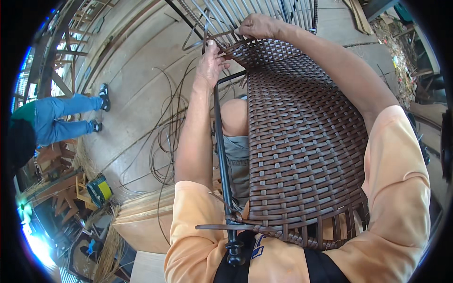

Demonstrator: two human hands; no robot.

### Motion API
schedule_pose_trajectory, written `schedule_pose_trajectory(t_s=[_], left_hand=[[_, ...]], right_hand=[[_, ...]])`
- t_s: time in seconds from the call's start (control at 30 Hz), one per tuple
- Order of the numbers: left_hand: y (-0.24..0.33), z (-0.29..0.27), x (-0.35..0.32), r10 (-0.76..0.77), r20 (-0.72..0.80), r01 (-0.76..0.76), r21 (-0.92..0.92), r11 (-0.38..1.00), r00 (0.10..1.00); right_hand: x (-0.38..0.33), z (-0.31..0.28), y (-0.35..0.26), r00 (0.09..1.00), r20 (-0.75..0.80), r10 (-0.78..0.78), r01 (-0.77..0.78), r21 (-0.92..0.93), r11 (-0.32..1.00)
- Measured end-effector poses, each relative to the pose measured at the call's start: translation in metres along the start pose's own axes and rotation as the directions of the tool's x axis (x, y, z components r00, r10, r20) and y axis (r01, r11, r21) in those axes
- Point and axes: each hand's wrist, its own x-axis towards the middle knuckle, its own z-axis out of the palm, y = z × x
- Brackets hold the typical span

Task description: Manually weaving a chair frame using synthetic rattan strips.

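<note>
Right hand [258,27]: my fingers pinch brown strand [222,35].
Strand: runs leftward, upper centre.
Left hand [211,66]: just below, grip unclear.

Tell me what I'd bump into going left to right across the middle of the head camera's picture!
Blue jeans on another person → loose, curly strips on the floor → left forearm → black bar → bare knee → brown woven sheet → light orange right sleeve.

Pale seamed floor [130,87]; bright light [38,247] lower left; wooden frames [61,85] upper left.
</note>
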Motion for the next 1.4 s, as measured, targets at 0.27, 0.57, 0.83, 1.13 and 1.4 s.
schedule_pose_trajectory(t_s=[0.27, 0.57, 0.83, 1.13, 1.4], left_hand=[[0.003, 0.019, 0.018, 0.061, -0.052, -0.06, 0.025, 0.998, 0.997], [0.007, 0.024, 0.011, 0.039, 0.171, 0.006, -0.252, 0.968, 0.984], [0.011, 0.025, 0.006, 0.088, 0.169, -0.042, -0.259, 0.965, 0.982], [-0.001, 0.016, -0.007, 0.047, -0.049, -0.052, -0.098, 0.994, 0.998], [-0.006, 0.007, -0.008, 0.028, -0.082, -0.022, 0.075, 0.997, 0.996]], right_hand=[[0.011, 0.002, 0.019, 0.995, -0.04, -0.089, 0.09, 0.022, 0.996], [0.0, -0.004, 0.0, 1.0, -0.017, 0.022, -0.021, 0.038, 0.999], [0.004, -0.001, 0.002, 1.0, -0.008, 0.019, -0.018, 0.076, 0.997], [-0.002, -0.008, -0.003, 0.998, 0.032, 0.048, -0.052, 0.142, 0.988], [-0.03, -0.02, -0.01, 0.977, -0.17, -0.132, 0.15, 0.1, 0.984]])
